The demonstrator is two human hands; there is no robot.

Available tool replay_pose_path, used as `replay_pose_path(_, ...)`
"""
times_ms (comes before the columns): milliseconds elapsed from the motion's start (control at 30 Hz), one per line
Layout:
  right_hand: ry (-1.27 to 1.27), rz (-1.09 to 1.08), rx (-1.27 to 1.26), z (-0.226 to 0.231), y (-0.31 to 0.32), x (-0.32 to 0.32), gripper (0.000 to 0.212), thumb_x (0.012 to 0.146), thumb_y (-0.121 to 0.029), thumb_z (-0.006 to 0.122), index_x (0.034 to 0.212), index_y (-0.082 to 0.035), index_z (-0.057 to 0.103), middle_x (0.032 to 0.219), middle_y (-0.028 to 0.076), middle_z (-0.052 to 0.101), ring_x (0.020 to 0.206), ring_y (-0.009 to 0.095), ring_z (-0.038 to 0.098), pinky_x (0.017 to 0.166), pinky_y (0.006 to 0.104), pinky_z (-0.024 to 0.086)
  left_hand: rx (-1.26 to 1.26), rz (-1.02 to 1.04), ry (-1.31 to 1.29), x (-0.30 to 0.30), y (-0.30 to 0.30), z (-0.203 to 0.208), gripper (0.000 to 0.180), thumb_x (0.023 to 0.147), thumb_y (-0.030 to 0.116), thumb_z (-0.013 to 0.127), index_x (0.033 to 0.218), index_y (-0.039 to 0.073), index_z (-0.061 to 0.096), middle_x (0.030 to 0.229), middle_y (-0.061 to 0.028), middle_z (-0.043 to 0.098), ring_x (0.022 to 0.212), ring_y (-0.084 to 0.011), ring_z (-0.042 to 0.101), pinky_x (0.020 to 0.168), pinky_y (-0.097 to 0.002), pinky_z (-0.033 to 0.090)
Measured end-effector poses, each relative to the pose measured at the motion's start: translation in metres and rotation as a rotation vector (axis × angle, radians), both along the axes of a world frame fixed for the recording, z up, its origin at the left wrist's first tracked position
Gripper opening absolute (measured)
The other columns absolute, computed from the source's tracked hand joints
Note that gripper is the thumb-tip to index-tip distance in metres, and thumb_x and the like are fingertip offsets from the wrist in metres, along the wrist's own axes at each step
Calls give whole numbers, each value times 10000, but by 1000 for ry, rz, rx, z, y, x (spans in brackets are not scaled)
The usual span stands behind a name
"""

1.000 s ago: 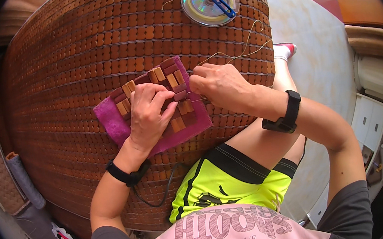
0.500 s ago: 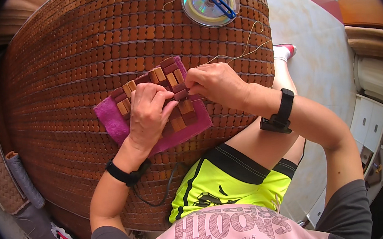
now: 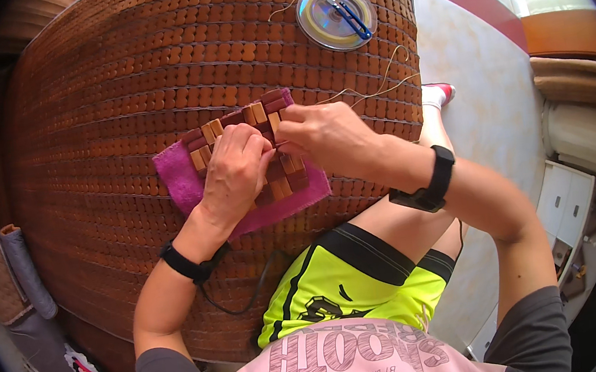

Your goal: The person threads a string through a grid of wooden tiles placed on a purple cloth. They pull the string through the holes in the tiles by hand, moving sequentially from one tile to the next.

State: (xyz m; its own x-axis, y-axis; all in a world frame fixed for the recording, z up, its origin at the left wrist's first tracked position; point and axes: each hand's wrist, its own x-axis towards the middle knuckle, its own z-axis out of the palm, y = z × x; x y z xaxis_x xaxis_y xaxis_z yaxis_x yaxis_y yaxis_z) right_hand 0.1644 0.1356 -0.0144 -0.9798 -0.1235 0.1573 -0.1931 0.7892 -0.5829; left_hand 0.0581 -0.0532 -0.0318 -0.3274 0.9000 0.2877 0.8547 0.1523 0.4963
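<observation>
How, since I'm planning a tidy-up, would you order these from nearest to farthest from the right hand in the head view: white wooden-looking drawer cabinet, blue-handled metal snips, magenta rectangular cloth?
From the right hand:
1. Magenta rectangular cloth: right at the fingers, extending left.
2. Blue-handled metal snips: farther forward, on the round discs.
3. White drawer cabinet: far right, beyond the brown mat.

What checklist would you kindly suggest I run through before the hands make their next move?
1. Left hand on the wooden blocks: ok.
2. Right hand holding something: cannot tell, fingertips hidden.
3. Purple cloth under the blocks: ok.
4. Blue-handled snips resting on the optical disc, apart from both hands: ok.
5. Yellowish thread pulled straight: not ok, it curves loosely across the wooden tile mat.
</observation>
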Motion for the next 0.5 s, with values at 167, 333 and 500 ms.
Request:
replay_pose_path(167, -155, -4, 119, 0, -11, -11, 227, 790, -204, 763, 941, -60, 674, 915, 83, 684, 822, 297, 715, 669, 421, 585, 135, 70, -88, 3, 1, -11, 188, 788, -46, 743, 898, 7, 600, 913, -130, 582, 904, -334, 592, 801, -428, 492)
replay_pose_path(333, -209, -21, 186, 6, -10, -15, 244, 788, -211, 766, 952, -60, 667, 921, 82, 673, 869, 286, 707, 684, 416, 582, 159, 124, -174, 4, 4, -14, 164, 802, -34, 729, 892, 9, 599, 905, -137, 577, 901, -347, 589, 796, -443, 483)
replay_pose_path(500, -137, -7, 203, 3, -14, -6, 218, 803, -200, 764, 941, -73, 654, 931, 73, 653, 907, 272, 691, 680, 410, 576, 173, 142, -210, 6, 4, -12, 159, 800, -25, 728, 877, 12, 594, 916, -137, 564, 910, -350, 579, 802, -446, 471)
